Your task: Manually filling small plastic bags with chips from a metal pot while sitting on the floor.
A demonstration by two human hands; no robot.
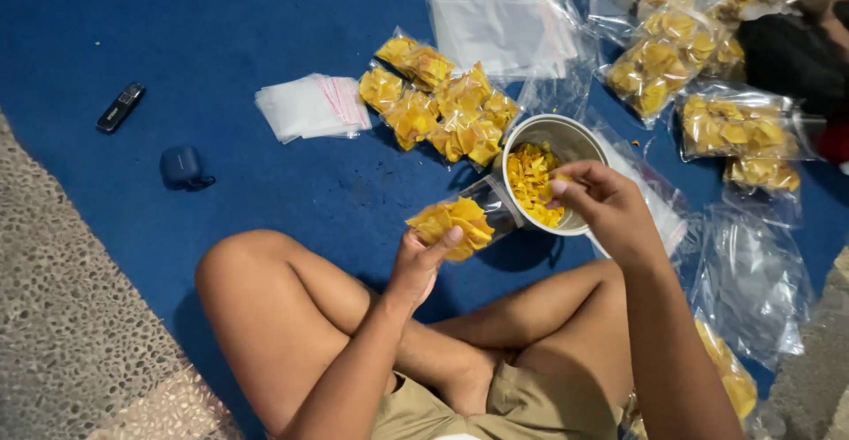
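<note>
Yellow chips, thin and crinkled, fill the round metal pot [566, 144] that sits on the blue floor mat [265, 33] in front of my crossed legs. My right hand [601, 206] hangs over the pot's near rim, fingers pinched on a chip. Just left of the pot, my left hand [423, 259] grips a clear plastic bag [460, 221] stuffed with chips, its mouth touching the pot's side. Beyond the pot lie filled bags [438, 104] in a heap, with a flat stack of empty bags [311, 106] farther left.
</note>
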